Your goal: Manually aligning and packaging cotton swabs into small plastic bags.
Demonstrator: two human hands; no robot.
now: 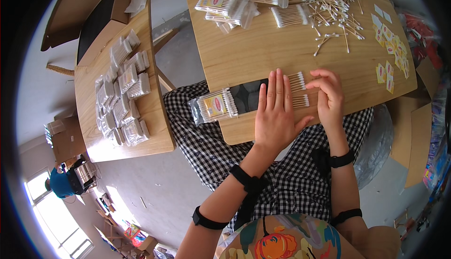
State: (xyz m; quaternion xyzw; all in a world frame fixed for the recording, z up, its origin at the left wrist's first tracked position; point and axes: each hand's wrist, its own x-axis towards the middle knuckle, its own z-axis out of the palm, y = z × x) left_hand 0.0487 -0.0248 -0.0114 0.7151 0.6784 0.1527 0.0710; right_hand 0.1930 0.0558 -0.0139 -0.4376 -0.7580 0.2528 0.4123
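Note:
My left hand [276, 113] lies flat with fingers stretched out, over a row of cotton swabs [299, 100] and the end of a black strip [247, 97] with rounded shapes on it. The swab tips stick out on its right side; the rest is hidden under the palm. My right hand [329, 94] hovers beside those tips, its fingers bent and apart, with nothing visible in them. Left of the black strip, a clear bag of cotton swabs [230, 103] with a yellow card [216, 105] reaches over the table's edge.
Loose cotton swabs [332, 5] are heaped at the far right of the wooden table [263, 47], with filled bags [221, 3] beside them. Yellow cards [397, 54] lie scattered near the right edge. Packed bags [123, 87] cover a second table at left, with an open cardboard box [105, 26].

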